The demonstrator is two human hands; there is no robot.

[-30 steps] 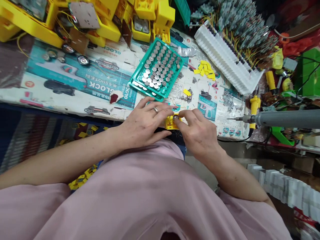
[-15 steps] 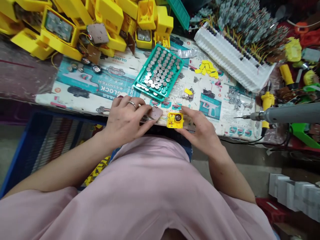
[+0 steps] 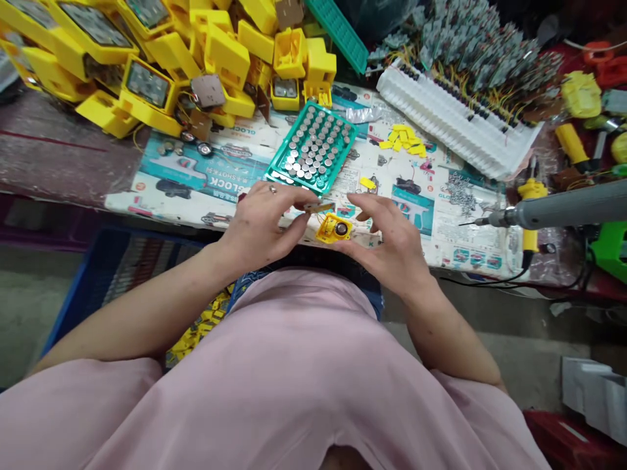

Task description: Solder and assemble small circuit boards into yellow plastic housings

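My left hand (image 3: 262,225) pinches a small brown circuit board (image 3: 318,207) at the near edge of the table, with a ring on one finger. My right hand (image 3: 392,238) grips a small yellow plastic housing (image 3: 333,230) with a round button cell in it. Thin wires join board and housing. Both are held just above the printed paper mat (image 3: 215,173). Just beyond my hands lies a green tray (image 3: 313,147) filled with several button cells.
Yellow housings (image 3: 161,59) are heaped at the back left. A long white rack (image 3: 455,127) with wired parts crosses the back right. Small yellow covers (image 3: 404,138) and loose screws (image 3: 458,192) lie on the mat. A grey electric screwdriver (image 3: 563,207) hangs at right. A blue crate (image 3: 93,290) sits below left.
My hands have lifted the yellow housing and the brown board off the table edge, tilted them, and brought them closer together. The camera view has shifted to the left.
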